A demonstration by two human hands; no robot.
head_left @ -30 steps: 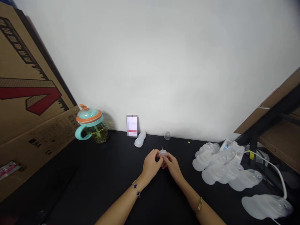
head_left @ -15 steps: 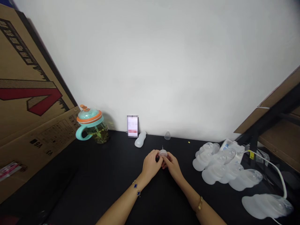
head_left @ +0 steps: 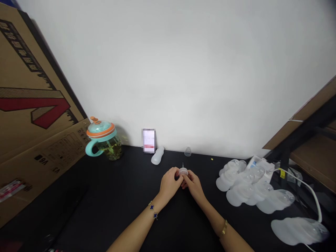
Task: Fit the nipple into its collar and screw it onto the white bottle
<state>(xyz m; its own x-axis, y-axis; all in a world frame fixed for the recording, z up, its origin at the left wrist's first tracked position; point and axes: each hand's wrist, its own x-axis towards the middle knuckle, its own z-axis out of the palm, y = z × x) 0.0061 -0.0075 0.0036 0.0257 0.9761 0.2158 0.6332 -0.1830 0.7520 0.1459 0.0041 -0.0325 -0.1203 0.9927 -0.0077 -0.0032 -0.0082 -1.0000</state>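
Fingers of both hands grip a small translucent round bottle collar [head_left: 183, 171] with a thin spike standing up from its middle. My left hand [head_left: 170, 183] pinches its left edge between thumb and fingers. From the right side, my right hand [head_left: 193, 185] holds it with closed fingertips, which hide its lower part. Beyond the hands, a white bottle body [head_left: 158, 156] lies on its side, and a clear domed cap [head_left: 187, 152] rests near the wall.
Several capped milky bottles [head_left: 240, 192] lie on the black table [head_left: 118, 196] at right, beside a white box [head_left: 262, 168] and cable [head_left: 312, 192]. A tea jug [head_left: 105, 140] and cardboard box [head_left: 31, 115] stand left. A phone [head_left: 149, 141] leans on the wall.
Both hands keep their grip on the collar and have barely moved. The whole view has shifted very slightly.
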